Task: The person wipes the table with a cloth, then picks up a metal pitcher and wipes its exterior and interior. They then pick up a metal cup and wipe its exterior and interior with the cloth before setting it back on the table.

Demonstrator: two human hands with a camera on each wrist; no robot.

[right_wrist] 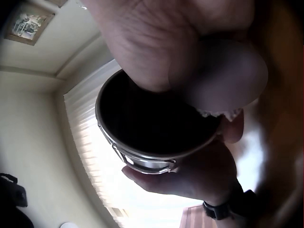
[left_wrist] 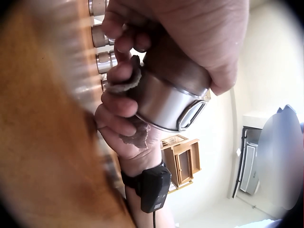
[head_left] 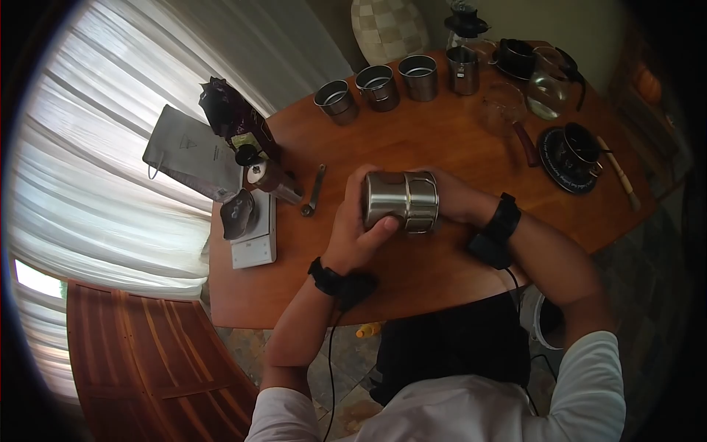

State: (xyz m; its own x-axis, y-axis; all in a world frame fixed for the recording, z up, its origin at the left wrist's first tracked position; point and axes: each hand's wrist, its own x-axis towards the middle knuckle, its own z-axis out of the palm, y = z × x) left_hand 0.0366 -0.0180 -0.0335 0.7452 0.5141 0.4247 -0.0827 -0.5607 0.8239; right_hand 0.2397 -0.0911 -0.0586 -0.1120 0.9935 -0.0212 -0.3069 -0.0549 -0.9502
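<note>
My left hand (head_left: 350,232) grips a steel mug (head_left: 387,199) tipped on its side over the table, thumb along its wall. The mug's folding wire handle (left_wrist: 192,114) lies near the rim, on the side toward the right hand. My right hand (left_wrist: 118,111) pinches a ragged grey cloth (left_wrist: 137,135) against the mug's outer wall near the rim. In the right wrist view the dark mouth of the mug (right_wrist: 142,121) faces the right palm, which covers part of the opening; the thumb's place there is hidden.
Three steel mugs (head_left: 377,88) and a steel pitcher (head_left: 463,71) line the table's (head_left: 442,258) back edge. Coffee bags (head_left: 195,151), a hand grinder (head_left: 276,180) and a white scale (head_left: 254,250) stand left. A glass kettle (head_left: 546,96) and a dark cup on a saucer (head_left: 571,180) stand right.
</note>
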